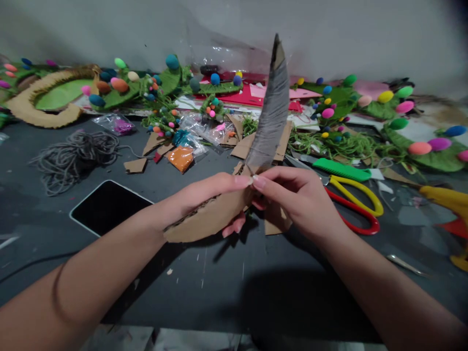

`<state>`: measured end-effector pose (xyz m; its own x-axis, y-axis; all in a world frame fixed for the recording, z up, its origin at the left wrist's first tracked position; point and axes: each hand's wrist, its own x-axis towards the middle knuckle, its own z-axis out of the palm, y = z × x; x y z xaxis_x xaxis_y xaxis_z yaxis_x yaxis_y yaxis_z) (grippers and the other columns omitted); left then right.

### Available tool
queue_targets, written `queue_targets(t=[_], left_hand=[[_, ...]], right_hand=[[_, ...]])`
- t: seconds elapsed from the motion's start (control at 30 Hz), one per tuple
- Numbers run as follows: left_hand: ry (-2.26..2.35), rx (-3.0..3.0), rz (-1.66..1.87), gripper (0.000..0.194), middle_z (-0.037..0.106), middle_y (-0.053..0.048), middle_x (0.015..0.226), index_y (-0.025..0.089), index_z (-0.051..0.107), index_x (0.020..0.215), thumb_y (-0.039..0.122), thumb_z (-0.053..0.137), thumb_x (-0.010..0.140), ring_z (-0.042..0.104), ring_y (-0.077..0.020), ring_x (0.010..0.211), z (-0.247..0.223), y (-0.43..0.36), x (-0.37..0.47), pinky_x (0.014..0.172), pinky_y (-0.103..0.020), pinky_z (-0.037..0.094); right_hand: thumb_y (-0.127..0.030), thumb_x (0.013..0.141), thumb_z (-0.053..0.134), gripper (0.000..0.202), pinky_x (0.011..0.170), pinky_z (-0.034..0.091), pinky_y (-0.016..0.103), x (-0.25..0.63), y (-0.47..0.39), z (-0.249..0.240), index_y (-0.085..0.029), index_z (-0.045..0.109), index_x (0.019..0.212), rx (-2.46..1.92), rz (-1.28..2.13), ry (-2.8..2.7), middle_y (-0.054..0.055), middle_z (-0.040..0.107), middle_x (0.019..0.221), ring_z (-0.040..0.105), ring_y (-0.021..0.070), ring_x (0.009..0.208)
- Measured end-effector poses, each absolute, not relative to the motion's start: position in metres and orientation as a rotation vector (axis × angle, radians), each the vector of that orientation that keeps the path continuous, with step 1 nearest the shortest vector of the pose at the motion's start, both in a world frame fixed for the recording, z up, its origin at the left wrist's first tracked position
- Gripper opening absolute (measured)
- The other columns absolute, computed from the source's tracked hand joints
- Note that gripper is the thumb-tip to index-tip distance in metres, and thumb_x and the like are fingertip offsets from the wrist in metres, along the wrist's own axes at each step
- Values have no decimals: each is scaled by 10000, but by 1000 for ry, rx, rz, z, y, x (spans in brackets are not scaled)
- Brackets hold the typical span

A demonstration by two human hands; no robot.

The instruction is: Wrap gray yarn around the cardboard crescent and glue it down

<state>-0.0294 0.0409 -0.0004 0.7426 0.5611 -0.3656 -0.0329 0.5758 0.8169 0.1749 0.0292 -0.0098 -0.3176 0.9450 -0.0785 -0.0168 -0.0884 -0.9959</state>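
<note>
A curved cardboard crescent [210,217] is held up above the table, its upper part wrapped in grey yarn [272,112] and its pointed tip bare. My left hand [215,187] is closed around the lower, unwrapped part, with the thumb along the edge and fingertips showing beneath. Against that thumb, my right hand [296,195] pinches at the last turns of yarn, thumb and forefinger together. The strand between the fingertips is barely visible. A tangled heap of grey yarn [78,153] lies on the left, one strand trailing toward the middle.
A phone [109,207] lies by my left forearm. Right of my hands are scissors [354,209] with red and yellow handles, a green cutter [341,169] and a yellow glue gun [446,200]. Behind are cardboard scraps [135,165], a cardboard ring [25,105] and green leaves with coloured balls [347,100].
</note>
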Motion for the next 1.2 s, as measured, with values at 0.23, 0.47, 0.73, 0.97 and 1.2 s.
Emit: queue_targets(t=[0.23,0.47,0.73,0.97,1.2], left_hand=[[844,1000,403,196,754,-70,900,184,745,956,355,698,872,716,-199,784,4,45,-44,675,-271,552],[772,1072,410,197,734,-47,922,197,682,1030,221,762,852,695,-138,767,-7,54,-54,626,-197,522],[773,1089,458,345,741,-77,1025,205,684,1195,152,729,857,718,-165,884,-11,55,-51,716,-224,567],[750,1088,468,253,749,-53,983,190,702,1109,99,693,874,712,-125,840,-11,57,-51,707,-188,568],[738,1100,454,262,759,-58,992,169,696,1127,110,703,872,718,-132,855,-11,57,-53,724,-198,578]], right_hand=[[-412,835,772,250,578,466,218,180,32,-6,-164,754,808,-1178,1314,-1500,14,677,700,578,106,619],[-375,838,762,208,547,427,229,182,33,-11,-168,775,832,-1221,1181,-1585,14,681,682,568,111,606],[-380,801,794,219,536,420,248,183,31,-14,-165,756,813,-1321,1076,-1554,30,682,673,547,119,593],[-335,815,775,179,527,439,242,183,34,-12,-161,735,814,-1320,1075,-1540,19,667,661,562,115,578],[-308,755,829,190,507,458,209,185,35,-12,-160,710,754,-1333,1096,-1443,10,669,652,578,100,569]])
